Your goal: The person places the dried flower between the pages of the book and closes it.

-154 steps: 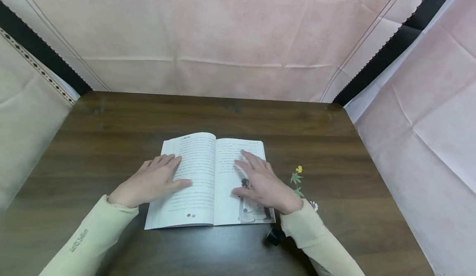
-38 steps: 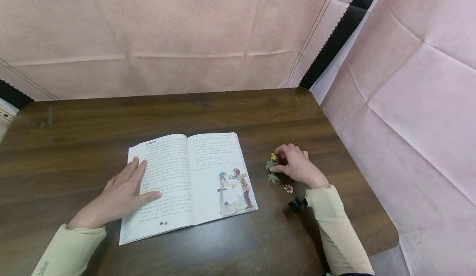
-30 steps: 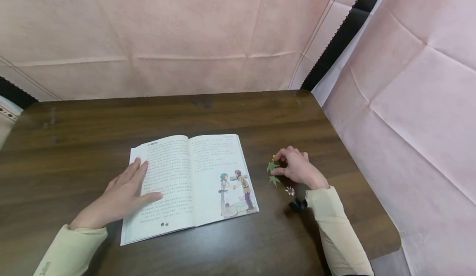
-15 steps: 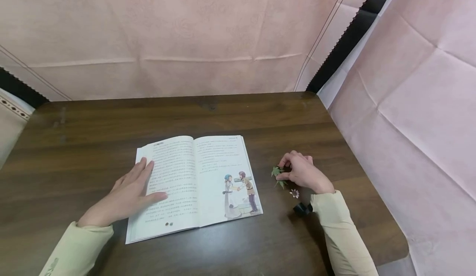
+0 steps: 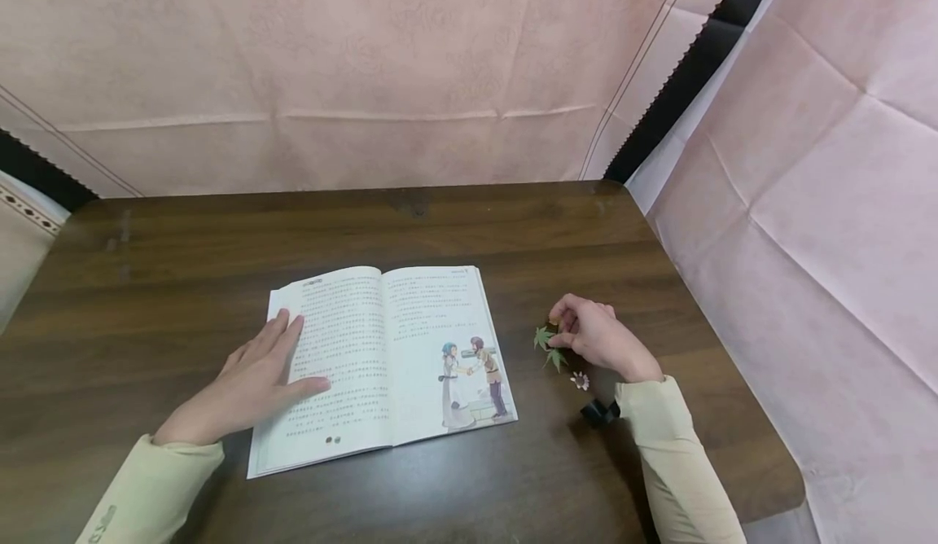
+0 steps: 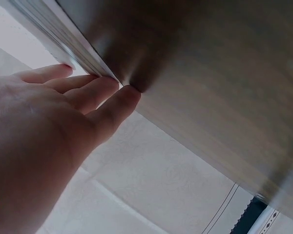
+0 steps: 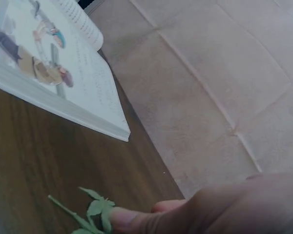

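Observation:
An open book [image 5: 410, 316] lies on the dark wooden table, with a picture of two figures on its right page. My left hand [image 5: 245, 381] rests on the book's left page with fingers spread and thumb out; in the left wrist view its fingertips [image 6: 134, 92] reach the book's outer edge. To the right of the book, my right hand [image 5: 601, 336] pinches a small yellow flower [image 5: 554, 322], mostly hidden by index finger and thumb. Close by its thumb lie two green leaves [image 5: 542, 336], one seen against the thumb tip in the right wrist view. A pale daisy-like flower [image 5: 580, 380] lies nearer the wrist.
A small black device [image 5: 599, 414] sits at the right wrist. The wooden table [image 5: 330, 234] ends at a pink cloth wall [image 5: 366, 80] behind and another cloth [image 5: 821, 226] at the right.
The right hand has left the book's right page and come to the small flowers and leaves; the yellow flower has become mostly covered by its fingers. The left hand stays on the left page.

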`<control>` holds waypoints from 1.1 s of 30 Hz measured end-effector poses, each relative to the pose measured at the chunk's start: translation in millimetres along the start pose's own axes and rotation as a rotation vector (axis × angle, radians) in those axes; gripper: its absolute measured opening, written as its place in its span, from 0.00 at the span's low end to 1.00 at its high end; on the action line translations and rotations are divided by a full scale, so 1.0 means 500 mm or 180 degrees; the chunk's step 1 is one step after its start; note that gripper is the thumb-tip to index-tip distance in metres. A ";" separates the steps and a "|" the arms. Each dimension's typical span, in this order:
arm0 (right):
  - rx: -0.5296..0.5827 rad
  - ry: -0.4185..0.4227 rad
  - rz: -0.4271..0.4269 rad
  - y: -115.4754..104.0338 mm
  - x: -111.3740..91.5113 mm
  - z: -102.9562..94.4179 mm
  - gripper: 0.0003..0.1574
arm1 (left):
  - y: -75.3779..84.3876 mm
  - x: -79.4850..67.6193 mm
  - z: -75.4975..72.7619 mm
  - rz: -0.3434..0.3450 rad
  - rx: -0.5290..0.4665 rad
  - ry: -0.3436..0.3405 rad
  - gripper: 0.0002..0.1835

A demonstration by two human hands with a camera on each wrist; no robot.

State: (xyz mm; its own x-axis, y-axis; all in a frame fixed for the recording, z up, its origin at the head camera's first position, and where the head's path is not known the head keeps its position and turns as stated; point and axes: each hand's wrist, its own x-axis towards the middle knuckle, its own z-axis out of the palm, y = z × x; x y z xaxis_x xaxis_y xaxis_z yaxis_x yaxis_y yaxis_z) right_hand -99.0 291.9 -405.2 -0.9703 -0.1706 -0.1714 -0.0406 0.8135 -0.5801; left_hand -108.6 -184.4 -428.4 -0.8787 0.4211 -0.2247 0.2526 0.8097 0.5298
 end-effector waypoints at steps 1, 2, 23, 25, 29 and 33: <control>0.0056 0.0027 -0.0009 -0.001 -0.001 -0.002 0.17 | 0.000 0.000 0.000 -0.0002 0.0005 -0.0002 0.62; 0.0122 0.0042 -0.0025 -0.002 -0.002 -0.003 0.18 | 0.000 0.000 0.001 -0.0008 0.0006 -0.0003 0.62; 0.1357 -0.0109 -0.0768 -0.108 0.047 0.031 0.28 | 0.022 -0.003 -0.007 0.0016 0.0082 0.0016 0.61; 0.1214 -0.0261 -0.0786 -0.127 0.060 0.046 0.30 | 0.033 0.000 -0.006 0.0058 0.0168 0.0066 0.62; 0.0835 -0.0397 -0.0763 -0.160 0.080 0.076 0.34 | 0.055 0.012 -0.004 0.0045 0.0293 0.0159 0.64; 0.0683 -0.0311 -0.0688 -0.184 0.092 0.098 0.36 | 0.069 0.019 -0.001 -0.0063 0.0329 0.0126 0.67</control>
State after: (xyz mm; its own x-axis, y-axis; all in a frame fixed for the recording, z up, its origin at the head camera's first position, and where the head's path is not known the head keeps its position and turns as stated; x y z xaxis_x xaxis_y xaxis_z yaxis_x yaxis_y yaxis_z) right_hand -128.2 182.0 -398.8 -0.9168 -0.3879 -0.0955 -0.1821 0.6185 -0.7644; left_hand -108.7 -152.8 -412.0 -0.8987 0.3899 -0.2007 0.2737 0.8563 0.4379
